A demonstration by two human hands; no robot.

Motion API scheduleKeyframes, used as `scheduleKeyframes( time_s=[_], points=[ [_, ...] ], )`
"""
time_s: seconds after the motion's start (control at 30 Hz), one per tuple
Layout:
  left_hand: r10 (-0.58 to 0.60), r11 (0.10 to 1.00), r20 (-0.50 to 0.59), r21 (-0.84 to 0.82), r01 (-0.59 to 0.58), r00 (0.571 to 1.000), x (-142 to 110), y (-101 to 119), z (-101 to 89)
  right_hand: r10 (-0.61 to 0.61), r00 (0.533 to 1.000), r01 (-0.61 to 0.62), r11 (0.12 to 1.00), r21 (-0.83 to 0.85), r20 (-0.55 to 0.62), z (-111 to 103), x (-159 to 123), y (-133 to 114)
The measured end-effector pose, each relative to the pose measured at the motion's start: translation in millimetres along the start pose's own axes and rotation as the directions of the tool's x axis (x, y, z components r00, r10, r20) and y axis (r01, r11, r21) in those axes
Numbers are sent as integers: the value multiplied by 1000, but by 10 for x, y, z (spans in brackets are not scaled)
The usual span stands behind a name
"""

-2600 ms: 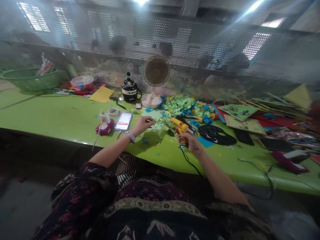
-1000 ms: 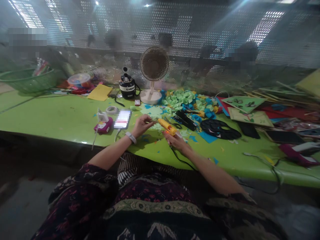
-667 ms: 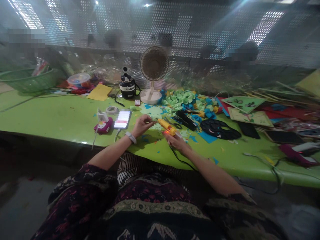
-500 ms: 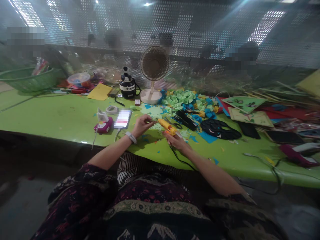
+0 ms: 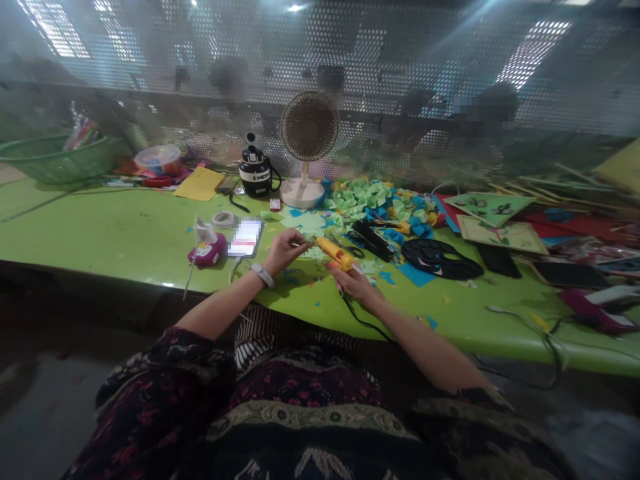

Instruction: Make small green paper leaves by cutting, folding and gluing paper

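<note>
Head view is showing a person's right hand (image 5: 356,280) gripping a yellow plastic glue gun (image 5: 334,253) over the glossy green desk (image 5: 115,227), its fingers wrapping around the rear part while the front tip is pointing toward the left hand (image 5: 285,251). The left thumb and fingers are pinching together just beside that tip, seemingly on a small greenish piece (image 5: 312,239) that is appearing too small to identify. The glue gun is probably weighing little and feeling stiff, its thin black cord (image 5: 360,317) perhaps adding some drag; the rear part is offering the safest hold, since the tip is likely running hot. The small greenish piece is looking light, soft and easily creased, so its far edge is best suiting a pinch. Beyond the hands, folded green, blue and yellow paper shapes (image 5: 367,199) are lying heaped.
</note>
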State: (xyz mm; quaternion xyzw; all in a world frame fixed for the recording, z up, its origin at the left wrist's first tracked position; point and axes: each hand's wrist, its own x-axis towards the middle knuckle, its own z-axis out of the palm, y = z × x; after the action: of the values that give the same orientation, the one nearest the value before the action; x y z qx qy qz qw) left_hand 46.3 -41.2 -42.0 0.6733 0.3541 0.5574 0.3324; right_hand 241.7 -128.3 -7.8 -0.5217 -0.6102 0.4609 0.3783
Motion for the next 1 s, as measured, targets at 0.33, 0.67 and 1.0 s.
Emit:
scheduleKeyframes(
  time_s=[0.33, 0.67, 1.0],
  points=[
    [81, 997, -21, -6, -81, 996, 16, -73, 2, -5, 1000, 4, 999, -38, -4, -6, -18, -16],
    [80, 997, -16, 4, -80, 997, 16, -76, -3, 2, 1000, -2, 992, -125, -2, -17, -29, -39],
    [87, 996, -20, 30, -86, 996, 9, -52, -9, -19, 1000, 20, 998, -62, 12, -5, -14, 0]
  ],
)
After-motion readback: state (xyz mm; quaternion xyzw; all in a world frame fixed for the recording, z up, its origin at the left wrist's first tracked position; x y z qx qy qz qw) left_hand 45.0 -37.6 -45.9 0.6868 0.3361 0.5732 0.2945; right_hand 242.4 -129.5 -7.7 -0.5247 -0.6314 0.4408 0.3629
